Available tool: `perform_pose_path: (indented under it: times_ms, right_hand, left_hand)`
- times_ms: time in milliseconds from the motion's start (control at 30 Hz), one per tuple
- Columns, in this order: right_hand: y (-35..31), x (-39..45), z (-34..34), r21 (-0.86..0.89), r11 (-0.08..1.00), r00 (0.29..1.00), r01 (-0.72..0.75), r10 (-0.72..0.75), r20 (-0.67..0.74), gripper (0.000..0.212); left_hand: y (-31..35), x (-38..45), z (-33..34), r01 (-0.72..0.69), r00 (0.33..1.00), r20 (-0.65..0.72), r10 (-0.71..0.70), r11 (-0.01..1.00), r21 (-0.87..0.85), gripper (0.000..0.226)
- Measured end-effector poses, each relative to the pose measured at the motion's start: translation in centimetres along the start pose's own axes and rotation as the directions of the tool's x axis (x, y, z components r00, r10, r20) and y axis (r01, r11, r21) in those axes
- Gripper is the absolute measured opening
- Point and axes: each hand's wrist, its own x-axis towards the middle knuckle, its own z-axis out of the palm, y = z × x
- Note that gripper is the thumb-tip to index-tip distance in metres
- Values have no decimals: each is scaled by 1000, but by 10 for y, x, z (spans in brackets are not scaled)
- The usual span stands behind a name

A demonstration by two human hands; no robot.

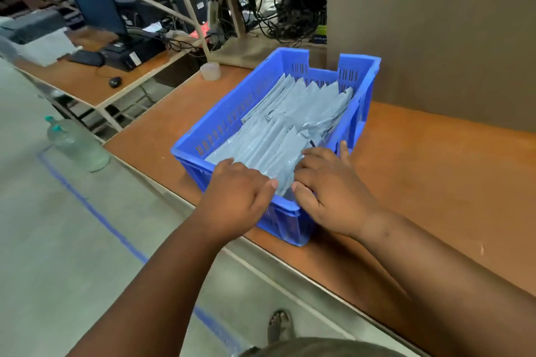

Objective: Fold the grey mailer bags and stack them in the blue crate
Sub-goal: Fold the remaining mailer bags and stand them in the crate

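- The left hand [237, 191] sits at the near rim of the blue crate [214, 127], fingers curled down over the near ends of the grey mailer bags [290, 122]; whether it pinches a bag or only presses on them cannot be told.
- The right hand [327, 185] lies just beside it, fingers bent into the same end of the stack, one finger reaching out to the crate's right wall; its grip cannot be told either.
- The step looks like settling a folded bag into the stack, so this seems well into the stacking.
- The next move likely calls for squaring the near edges, then letting go without dragging the slick top bag askew.
- The bags are pale grey, glossy and thin, folded into long strips that lie overlapped along the crate, far ends fanned against the back wall.
- The crate stands on the brown worktop [435, 171], near its front edge.
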Motion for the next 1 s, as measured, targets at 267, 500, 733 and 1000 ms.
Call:
perform_pose_path:
  times_ms: [267,500,733,1000]
  right_hand:
    - [-20,-17,10,131,991,993,-31,46,-111,31]
    - [-38,-32,27,108,993,988,-42,57,-141,29]
    - [-55,-36,22,192,979,985,-66,95,-145,27]
    - [-75,-70,14,104,957,950,-270,283,-129,42]
  left_hand:
    - [6,-23,3,-13,998,-62,17,998,69,47]
    - [-3,-47,-2,-78,997,8,77,989,124,55]
    - [-4,-51,-4,-86,996,13,85,982,171,64]
    - [5,-52,7,-138,975,-159,153,985,103,53]
